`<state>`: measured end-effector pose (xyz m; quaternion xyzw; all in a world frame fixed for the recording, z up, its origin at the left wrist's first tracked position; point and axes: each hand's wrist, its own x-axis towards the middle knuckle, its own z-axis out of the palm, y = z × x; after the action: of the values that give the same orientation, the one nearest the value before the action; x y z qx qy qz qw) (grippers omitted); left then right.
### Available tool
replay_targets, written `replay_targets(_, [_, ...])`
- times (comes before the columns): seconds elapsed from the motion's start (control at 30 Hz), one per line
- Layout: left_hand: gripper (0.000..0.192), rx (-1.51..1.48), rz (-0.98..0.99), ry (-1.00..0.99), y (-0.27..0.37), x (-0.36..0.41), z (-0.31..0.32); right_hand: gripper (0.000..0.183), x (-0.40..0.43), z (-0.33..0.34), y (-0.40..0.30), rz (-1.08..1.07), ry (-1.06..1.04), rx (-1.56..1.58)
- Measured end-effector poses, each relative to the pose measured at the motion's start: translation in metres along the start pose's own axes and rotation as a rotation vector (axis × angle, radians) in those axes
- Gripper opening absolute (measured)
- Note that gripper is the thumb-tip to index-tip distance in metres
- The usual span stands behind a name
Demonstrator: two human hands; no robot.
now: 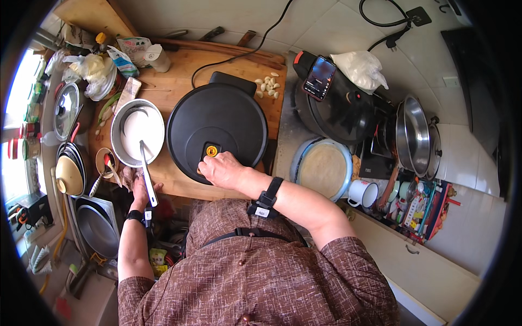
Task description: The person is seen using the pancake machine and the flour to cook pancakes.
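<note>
My right hand [220, 169] is on the near edge of a closed black electric griddle [216, 118], its fingers curled at the latch below a round yellow emblem. My left hand [140, 187] is low at the board's front edge, beside a crumpled brownish cloth [129, 177]; whether it grips the cloth cannot be told. Just above it is a metal pot [115, 134] of white batter [140, 126], with a ladle [147, 179] whose handle hangs over the rim. A small bowl [100, 153] with a red-tipped utensil stands left of the pot.
The wooden board [179, 61] bears garlic cloves [269, 86]. Rightward are a blue-rimmed plate [296, 171] with stacked flatbreads [323, 169], an enamel mug [365, 193], and a large black lidded pan [342, 118] with a phone [320, 78] and white bag [359, 69]. Pans crowd the left. A cord [244, 53] runs from the griddle.
</note>
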<state>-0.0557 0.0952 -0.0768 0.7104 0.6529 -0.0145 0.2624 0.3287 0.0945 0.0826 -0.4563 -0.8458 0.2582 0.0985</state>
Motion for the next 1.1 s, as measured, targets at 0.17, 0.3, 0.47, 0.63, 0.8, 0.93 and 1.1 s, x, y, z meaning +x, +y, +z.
replay_targets(0.17, [0.083, -0.020, -0.036, -0.019, 0.010, -0.003, -0.006, 0.011, 0.000, -0.002, -0.001, 0.016, -0.021, -0.023])
replay_targets(0.3, [0.081, 0.000, -0.038, -0.024, 0.013, -0.003, -0.010, 0.010, 0.000, 0.000, -0.001, 0.022, -0.013, -0.026])
replay_targets(0.47, [0.082, 0.034, 0.017, 0.037, 0.006, -0.005, -0.004, 0.010, 0.000, -0.001, -0.002, 0.014, -0.014, -0.023])
replay_targets(0.63, [0.083, 0.004, 0.029, 0.007, 0.010, -0.002, -0.008, 0.010, -0.001, -0.001, -0.001, 0.020, 0.009, -0.018])
replay_targets(0.8, [0.090, 0.005, 0.049, 0.029, 0.002, -0.002, -0.002, 0.011, 0.000, 0.001, 0.000, 0.020, 0.010, -0.009])
replay_targets(0.93, [0.092, 0.032, 0.013, 0.005, 0.000, -0.001, -0.001, 0.011, 0.000, 0.003, 0.000, 0.016, 0.012, -0.002])
replay_targets(1.1, [0.087, 0.003, -0.043, -0.065, 0.010, -0.001, -0.010, 0.012, -0.001, 0.003, 0.002, 0.010, 0.014, -0.003])
